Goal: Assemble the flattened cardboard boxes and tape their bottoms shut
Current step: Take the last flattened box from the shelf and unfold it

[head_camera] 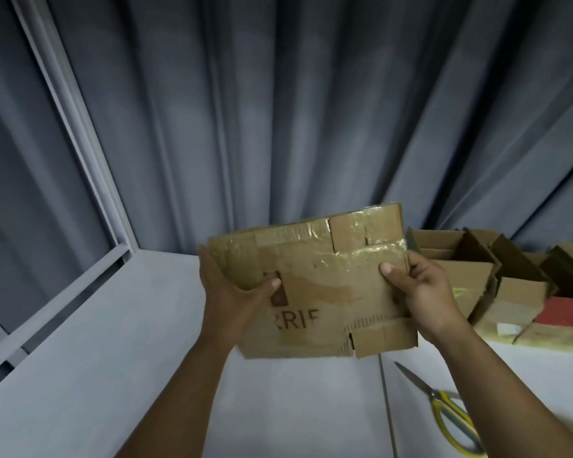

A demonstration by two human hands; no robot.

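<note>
Both hands are up, with one flattened cardboard box (311,285) held between them above the grey table (113,358). The left hand (232,292) grips its left edge, thumb on the printed face and fingers behind. The right hand (424,292) pinches the right edge the same way. Shiny old tape crosses the upper flaps. Off to the right sits a cluster of opened boxes (460,256). I can't count them exactly, because they overlap and the right hand covers the near corner. One shows a red panel (566,312). One pair of yellow-handled scissors (444,411) lies on the table, partly under the right forearm. Grey curtain (311,110) is behind and a window frame (80,143) is on the left.
</note>
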